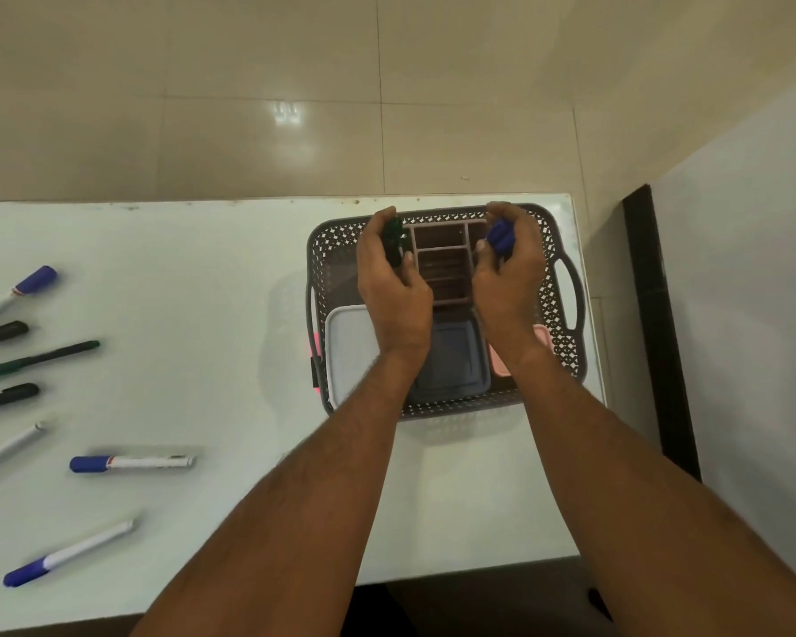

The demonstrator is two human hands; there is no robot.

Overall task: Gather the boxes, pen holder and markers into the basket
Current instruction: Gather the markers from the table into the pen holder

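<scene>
Both forearms reach fwd from the bottom edge, out over the basket [566, 287]. Left hand [394, 287] sits curled round a green marker [394, 243], thumb side toward the pen holder [446, 264]. Right hand [511, 278] grips a blue-capped marker [501, 236], fingers wrapped, just beside the holder's right edge. Holder, brown w/ compartments, stands in the basket's far half. Near half: white box [348, 351] at left, dark blue box [451, 360] in the middle, pink box [543, 337] at right, partly under the wrist. Basket rests at the right end of the white surface [230, 314]. Out left, well apart from it, loose markers: blue-capped ones [129, 462] [67, 554] [33, 282], a green pen [38, 359], black ones [5, 333] [5, 397], a white one [8, 445]. Beige floor tiles [272, 85] beyond; pale wall [754, 223] at right w/ a dark strip [658, 314] along its foot.
</scene>
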